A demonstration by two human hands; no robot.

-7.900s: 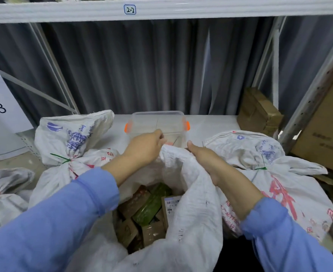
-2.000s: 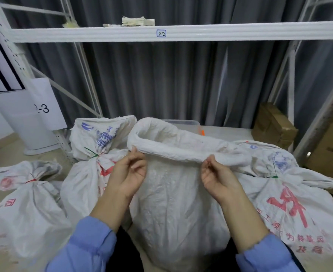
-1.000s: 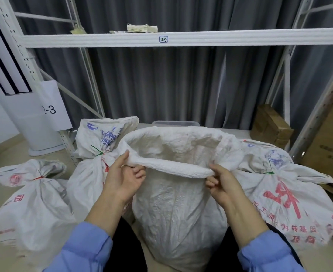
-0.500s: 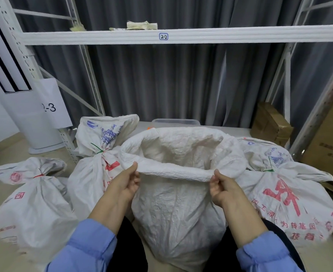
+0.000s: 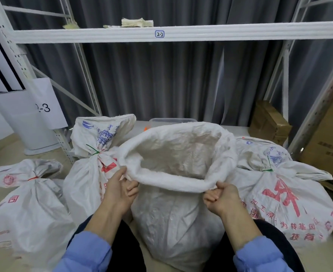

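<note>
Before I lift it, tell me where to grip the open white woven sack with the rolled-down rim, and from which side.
Grip the open white woven sack by its rolled rim, from the near side, one hold at each end. The roll forms a thick cuff, where the left hand and right hand hold it; tied sacks crowd both flanks.

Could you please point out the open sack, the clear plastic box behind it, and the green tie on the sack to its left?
open sack (image 5: 171, 218), head view, front wall below the rolled rim.
clear plastic box (image 5: 172, 121), head view, rim showing above the sack.
green tie (image 5: 92, 149), head view, middle of the strip.
</note>
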